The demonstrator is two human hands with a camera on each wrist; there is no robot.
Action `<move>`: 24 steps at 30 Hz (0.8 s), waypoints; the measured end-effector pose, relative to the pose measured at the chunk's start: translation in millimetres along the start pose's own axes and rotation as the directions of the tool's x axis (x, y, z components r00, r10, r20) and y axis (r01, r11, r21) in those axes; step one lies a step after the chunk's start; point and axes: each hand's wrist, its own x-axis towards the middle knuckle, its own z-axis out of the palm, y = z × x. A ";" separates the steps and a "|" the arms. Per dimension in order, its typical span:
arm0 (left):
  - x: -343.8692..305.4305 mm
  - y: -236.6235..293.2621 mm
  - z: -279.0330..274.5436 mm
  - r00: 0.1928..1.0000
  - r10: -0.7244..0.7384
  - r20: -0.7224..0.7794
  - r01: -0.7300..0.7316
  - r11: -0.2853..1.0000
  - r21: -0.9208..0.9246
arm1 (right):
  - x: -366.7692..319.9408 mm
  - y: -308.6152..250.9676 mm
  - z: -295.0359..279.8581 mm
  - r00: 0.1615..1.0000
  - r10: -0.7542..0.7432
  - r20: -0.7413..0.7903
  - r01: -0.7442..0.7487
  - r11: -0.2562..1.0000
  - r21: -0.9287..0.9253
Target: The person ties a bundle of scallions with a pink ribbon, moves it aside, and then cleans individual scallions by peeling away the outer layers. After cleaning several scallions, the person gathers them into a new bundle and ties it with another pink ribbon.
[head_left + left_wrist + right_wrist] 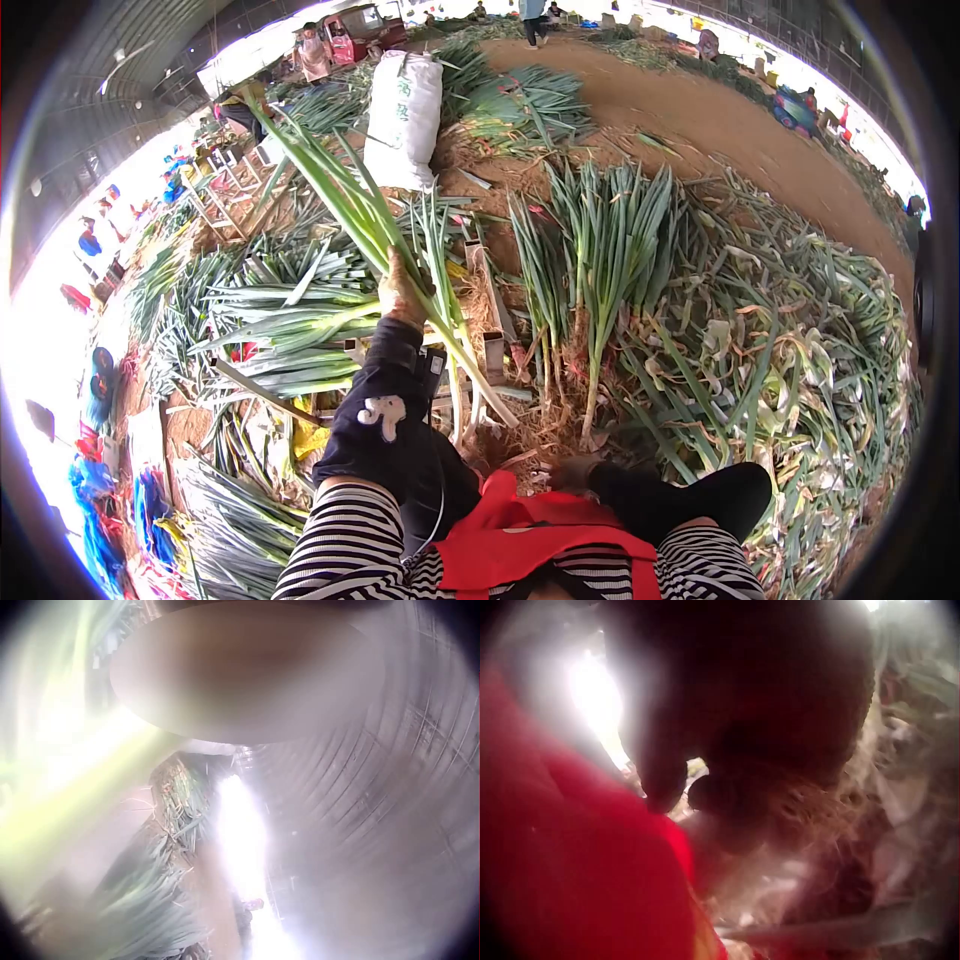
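My left hand (400, 292) is raised in front of me and grips a long bunch of green onions (340, 190), whose leaves slant up to the far left and whose white ends point down to the right. The left wrist view shows only a blurred hand (247, 667) and a pale green stalk (67, 802). My right hand (574, 470) is low by my knee, at the rooty base of an upright bundle of green onions (600, 240). In the right wrist view its dark fingers (664, 784) hang over fibrous roots (817, 817); its grip is unclear.
Stacked green onions (280, 310) lie to the left over a wooden frame (492, 335). Trimmed leaves (800, 340) are heaped to the right. A white sack (403, 115) stands ahead beside a dirt path (700, 120). A red apron (520, 530) covers my lap. People (315, 50) work far off.
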 end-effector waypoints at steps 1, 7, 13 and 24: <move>-2.9 0.9 3.0 0.998 0.014 -0.064 -0.012 0.999 0.038 | 7.9 51.6 15.0 0.977 -0.210 0.043 0.208 0.977 0.053; 10.6 9.6 -8.1 0.999 -0.033 -0.009 0.034 0.997 0.073 | -1.2 67.4 10.2 0.990 -0.127 0.065 0.135 0.982 -0.132; 20.6 -10.9 -29.4 0.992 -0.064 -0.106 0.090 0.963 0.255 | -5.4 71.8 1.9 0.995 0.050 0.087 -0.024 0.962 -0.271; 39.3 -40.6 -53.8 0.835 -0.547 -0.048 0.306 0.392 0.868 | -61.9 -29.3 -87.2 0.769 0.491 -0.409 -0.526 0.850 0.032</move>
